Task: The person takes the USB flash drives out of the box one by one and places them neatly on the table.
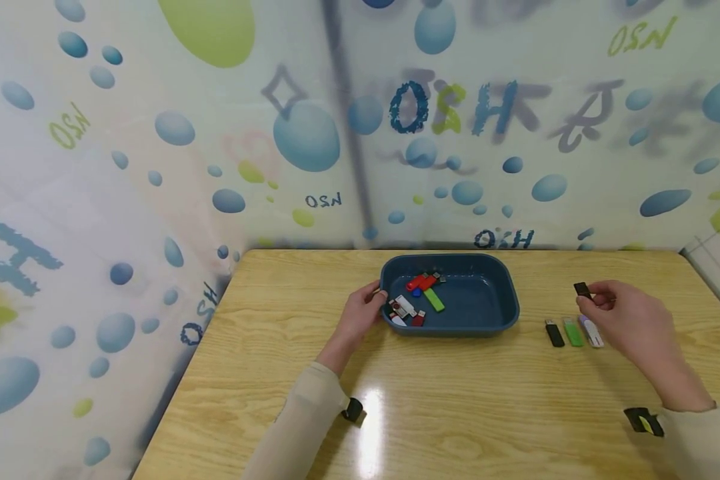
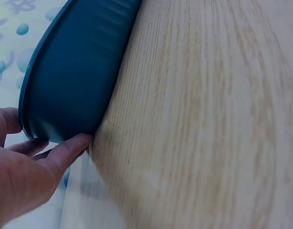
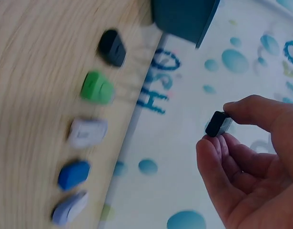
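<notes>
While your left hand (image 1: pixel 360 312) holds the near-left end of the dark blue bin (image 1: pixel 477 300), your right hand (image 1: pixel 633 323) is raised over the right part of the wooden table (image 1: pixel 456 400). The left thumb lies at the rim, and the other fingers are bent against the outer wall, as the left wrist view shows. With your right hand you pinch one small black stick (image 1: pixel 582 289) between the thumb and the fingertips; this stick is in the air, apart from the table.

Below this hand there is a row of five USB sticks, which the right wrist view shows completely: a black USB stick (image 3: pixel 112 47) at the end nearest the bin, then a green USB stick (image 3: pixel 97 88), a white USB stick (image 3: pixel 88 132), a blue USB stick (image 3: pixel 74 175) and a pale violet one. They lie near each other, but with gaps between them.

The bin stands on the table near its far edge, and its contents are gathered in the left half — two red sticks (image 1: pixel 429 281), a small blue piece (image 1: pixel 417 293), a bright green stick (image 1: pixel 434 300), and white and dark red pieces closer to your left hand. Some of these overlap, so you cannot count them exactly. Behind the table hangs a pale sheet (image 1: pixel 318 220) with printed drops and letters.
</notes>
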Available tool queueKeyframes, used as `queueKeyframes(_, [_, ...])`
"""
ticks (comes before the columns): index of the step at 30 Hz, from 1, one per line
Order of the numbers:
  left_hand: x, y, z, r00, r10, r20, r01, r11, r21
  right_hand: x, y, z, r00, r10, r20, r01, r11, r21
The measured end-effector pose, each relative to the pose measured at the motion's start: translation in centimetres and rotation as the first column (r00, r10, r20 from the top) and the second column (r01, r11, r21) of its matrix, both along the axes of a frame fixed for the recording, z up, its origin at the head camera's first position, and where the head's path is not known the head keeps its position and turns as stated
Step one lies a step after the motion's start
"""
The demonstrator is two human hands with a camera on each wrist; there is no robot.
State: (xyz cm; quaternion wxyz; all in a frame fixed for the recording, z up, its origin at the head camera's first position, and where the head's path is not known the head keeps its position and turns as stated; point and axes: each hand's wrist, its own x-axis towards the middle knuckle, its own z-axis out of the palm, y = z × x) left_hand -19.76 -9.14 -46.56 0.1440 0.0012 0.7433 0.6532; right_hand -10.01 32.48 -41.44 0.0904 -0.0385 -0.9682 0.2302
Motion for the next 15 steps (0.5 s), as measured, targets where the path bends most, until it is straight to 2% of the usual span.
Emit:
queueKeyframes(5, [-0.2,-0.1,-0.2,1.0,-0.002,0.002,0.002,1.0,-0.003,0.7,1.9,-0.2,0.998,-0.056,0.032,0.055,0.998,0.022])
queueKeyframes(8, [-0.1,-0.1,0.1,1.0,-0.01,0.012,0.01,1.0,-0.005,1.0,3.0,-0.4,0.996,-0.079,0.048,0.078,0.996,0.033])
queueKeyframes(10, [0.1,0.0,0.8,1.0,-0.018,0.02,0.018,1.0,-0.002,1.1,3.7,-0.7,0.995,-0.09,0.048,0.088,0.995,0.04])
queueKeyframes(15, [1.4,0.1,3.4,0.999,-0.03,0.018,0.03,0.999,0.013,1.3,5.3,-1.3,0.987,-0.14,0.084,0.136,0.989,0.059])
